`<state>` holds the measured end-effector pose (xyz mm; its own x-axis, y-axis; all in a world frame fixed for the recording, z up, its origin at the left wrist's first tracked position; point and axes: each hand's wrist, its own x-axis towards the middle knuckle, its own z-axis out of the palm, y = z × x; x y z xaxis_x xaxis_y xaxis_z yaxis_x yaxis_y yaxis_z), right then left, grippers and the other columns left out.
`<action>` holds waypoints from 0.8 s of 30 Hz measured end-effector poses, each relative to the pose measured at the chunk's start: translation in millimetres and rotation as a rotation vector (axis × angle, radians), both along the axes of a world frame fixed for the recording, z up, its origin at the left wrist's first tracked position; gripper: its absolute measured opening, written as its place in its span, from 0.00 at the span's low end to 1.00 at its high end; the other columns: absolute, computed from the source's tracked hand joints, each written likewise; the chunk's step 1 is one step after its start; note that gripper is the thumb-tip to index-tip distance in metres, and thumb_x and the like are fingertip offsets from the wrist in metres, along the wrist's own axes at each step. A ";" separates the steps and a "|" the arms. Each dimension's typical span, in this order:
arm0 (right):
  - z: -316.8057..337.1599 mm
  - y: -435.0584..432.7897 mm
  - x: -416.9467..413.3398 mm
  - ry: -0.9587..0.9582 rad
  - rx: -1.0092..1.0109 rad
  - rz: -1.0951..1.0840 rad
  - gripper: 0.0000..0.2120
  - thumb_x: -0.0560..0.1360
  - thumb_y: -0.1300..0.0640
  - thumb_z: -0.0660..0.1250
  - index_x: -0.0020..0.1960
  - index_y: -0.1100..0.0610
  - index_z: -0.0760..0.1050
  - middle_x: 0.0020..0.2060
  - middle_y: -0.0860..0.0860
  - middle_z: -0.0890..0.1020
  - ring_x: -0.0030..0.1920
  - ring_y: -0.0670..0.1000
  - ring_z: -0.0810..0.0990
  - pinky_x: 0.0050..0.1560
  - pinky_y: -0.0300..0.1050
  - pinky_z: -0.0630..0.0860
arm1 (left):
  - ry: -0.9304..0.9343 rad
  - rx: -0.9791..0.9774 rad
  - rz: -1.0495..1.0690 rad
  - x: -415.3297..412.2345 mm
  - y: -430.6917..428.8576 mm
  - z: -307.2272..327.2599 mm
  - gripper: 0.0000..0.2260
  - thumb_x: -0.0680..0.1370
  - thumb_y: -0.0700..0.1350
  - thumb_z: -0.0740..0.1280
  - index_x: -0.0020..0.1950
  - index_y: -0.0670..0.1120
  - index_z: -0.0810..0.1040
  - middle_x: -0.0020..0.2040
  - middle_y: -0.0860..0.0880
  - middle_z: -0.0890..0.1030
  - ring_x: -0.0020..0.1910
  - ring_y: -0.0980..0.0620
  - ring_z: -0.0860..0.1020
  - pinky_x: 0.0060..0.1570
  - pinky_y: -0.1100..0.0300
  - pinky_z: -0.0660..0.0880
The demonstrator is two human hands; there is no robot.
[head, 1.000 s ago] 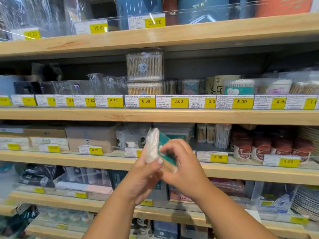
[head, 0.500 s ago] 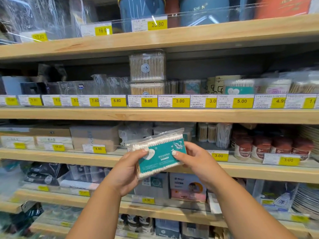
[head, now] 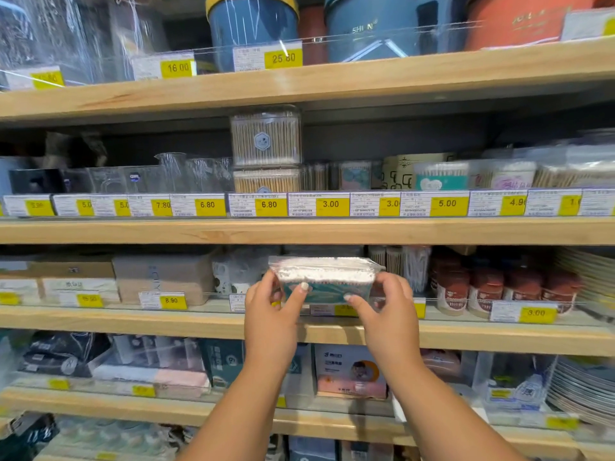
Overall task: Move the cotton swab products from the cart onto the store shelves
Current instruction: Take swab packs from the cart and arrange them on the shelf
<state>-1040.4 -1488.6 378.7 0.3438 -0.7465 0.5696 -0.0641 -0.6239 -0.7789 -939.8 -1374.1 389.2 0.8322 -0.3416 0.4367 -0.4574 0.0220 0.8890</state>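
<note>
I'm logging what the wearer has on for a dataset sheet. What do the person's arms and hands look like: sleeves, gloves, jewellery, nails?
Both forearms are bare up to the bottom of the picture; no sleeve, glove, watch or bracelet shows. The left hand and right hand have short nails with a pale finish, clearest on the thumbs. A small yellow patch sits by the left hand's fingers; whether it is a ring cannot be told.

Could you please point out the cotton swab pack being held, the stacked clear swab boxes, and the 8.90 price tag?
cotton swab pack (head: 324,276): head view, white swab tips.
stacked clear swab boxes (head: 265,138): head view, upper box's front.
8.90 price tag (head: 172,300): head view, yellow part.
</note>
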 end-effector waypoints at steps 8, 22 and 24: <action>3.5 -11.6 15.2 0.305 -0.028 0.015 0.28 0.78 0.52 0.63 0.75 0.58 0.59 0.70 0.51 0.66 0.68 0.51 0.67 0.67 0.45 0.66 | 0.011 0.056 -0.115 4.7 -9.6 -1.4 0.26 0.79 0.42 0.64 0.75 0.54 0.61 0.72 0.54 0.68 0.70 0.56 0.67 0.67 0.59 0.65; 6.0 -16.1 24.2 0.567 -0.067 -0.029 0.31 0.75 0.50 0.62 0.73 0.52 0.52 0.63 0.50 0.72 0.63 0.53 0.70 0.61 0.50 0.60 | -0.082 0.631 0.103 22.4 -28.3 -9.8 0.30 0.78 0.51 0.61 0.77 0.47 0.54 0.76 0.50 0.61 0.74 0.48 0.52 0.70 0.47 0.56; 4.6 -16.0 21.5 0.515 -0.115 -0.013 0.27 0.74 0.52 0.63 0.70 0.49 0.57 0.63 0.48 0.70 0.64 0.51 0.69 0.61 0.49 0.60 | -0.109 0.558 0.160 16.7 -27.7 -14.1 0.31 0.77 0.50 0.63 0.77 0.49 0.54 0.77 0.51 0.57 0.74 0.48 0.52 0.70 0.48 0.54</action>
